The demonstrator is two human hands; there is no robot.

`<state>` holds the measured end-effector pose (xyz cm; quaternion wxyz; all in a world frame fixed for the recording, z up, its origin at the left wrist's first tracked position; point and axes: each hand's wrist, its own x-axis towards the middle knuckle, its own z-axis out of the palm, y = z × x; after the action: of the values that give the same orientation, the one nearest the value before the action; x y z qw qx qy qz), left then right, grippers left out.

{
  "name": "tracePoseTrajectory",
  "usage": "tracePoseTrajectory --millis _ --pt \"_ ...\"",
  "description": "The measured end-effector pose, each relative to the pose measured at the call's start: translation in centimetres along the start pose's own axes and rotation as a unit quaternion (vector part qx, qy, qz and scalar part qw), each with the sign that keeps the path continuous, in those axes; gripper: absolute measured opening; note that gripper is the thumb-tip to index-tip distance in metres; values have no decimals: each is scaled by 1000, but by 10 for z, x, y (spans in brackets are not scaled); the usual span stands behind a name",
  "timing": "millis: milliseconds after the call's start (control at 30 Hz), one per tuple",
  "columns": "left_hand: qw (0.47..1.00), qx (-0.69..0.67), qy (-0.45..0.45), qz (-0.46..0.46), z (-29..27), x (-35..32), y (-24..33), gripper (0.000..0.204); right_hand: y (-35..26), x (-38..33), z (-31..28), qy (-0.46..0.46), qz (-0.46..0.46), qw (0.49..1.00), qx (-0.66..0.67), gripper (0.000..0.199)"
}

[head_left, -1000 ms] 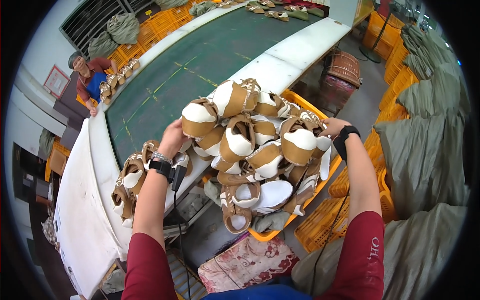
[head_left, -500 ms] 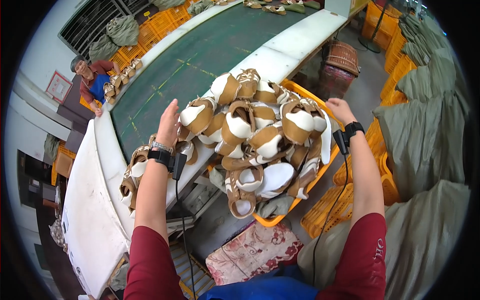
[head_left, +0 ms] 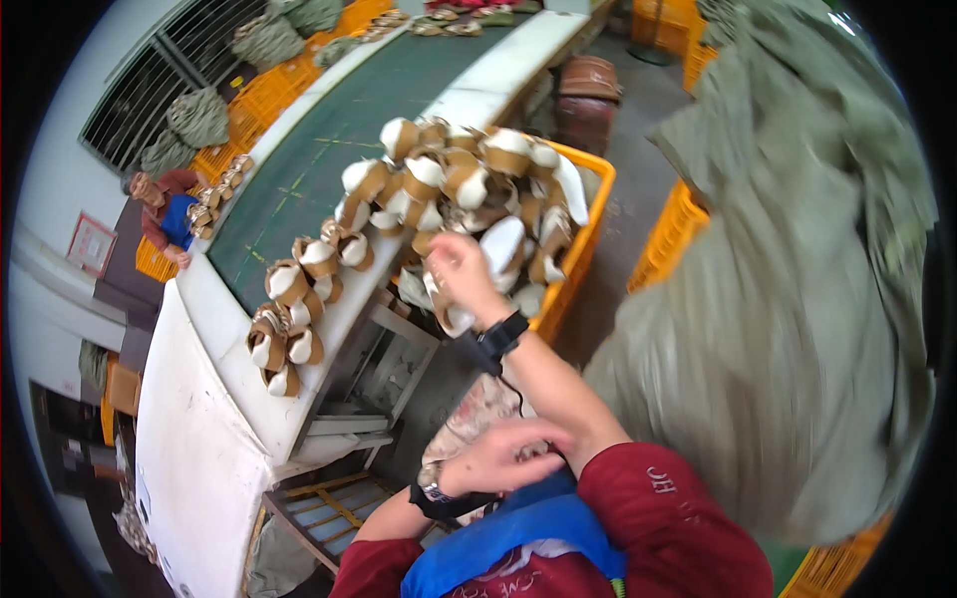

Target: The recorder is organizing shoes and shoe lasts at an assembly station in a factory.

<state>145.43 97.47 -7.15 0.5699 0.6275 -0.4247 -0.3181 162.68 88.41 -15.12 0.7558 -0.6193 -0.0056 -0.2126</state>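
My left hand point(head_left: 506, 454) is held low against my blue apron, beside my right forearm. Its fingers are stretched out and apart from the thumb, with nothing in them. My right hand point(head_left: 461, 274) is at the near side of a pile of brown-and-white shoes point(head_left: 465, 185). Its fingers look curled, but blur hides whether they grip anything. Just below it is a shoe with a white toe point(head_left: 456, 320). The pile fills an orange crate point(head_left: 588, 234) and spills onto the white table edge. More shoes point(head_left: 286, 283) stand grouped on that edge to the left.
A green conveyor belt point(head_left: 329, 149) runs away along the white table edge. Across it, a person in a blue apron point(head_left: 177, 217) stands beside a row of shoes. Grey-green cloth point(head_left: 758, 299) covers orange crates at the right. A metal-framed stand point(head_left: 374, 369) sits beneath the table.
My right hand has swung left across the crate's near side. My left hand has left the pile and dropped toward my apron. The view has shifted, and shoes stand grouped at the left.
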Motion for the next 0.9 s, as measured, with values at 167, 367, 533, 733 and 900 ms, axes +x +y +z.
tracePoseTrajectory --millis 167,367,533,733,900 --pt "969 -22 -205 135 99 -37 32 20 -50 -230 -42 -415 17 892 -180 17" --pt "949 49 -308 44 174 -42 53 23 -123 -403 -188 -497 153 819 -240 36" --pt "905 201 -371 -49 283 -23 57 27 -224 -505 -312 -293 230 842 -391 41" --pt "838 162 -522 -3 492 46 37 29 -287 -689 -473 -72 293 852 -427 34" --pt "825 157 -540 54 687 109 30 30 -342 -797 -589 -16 363 825 -432 33"
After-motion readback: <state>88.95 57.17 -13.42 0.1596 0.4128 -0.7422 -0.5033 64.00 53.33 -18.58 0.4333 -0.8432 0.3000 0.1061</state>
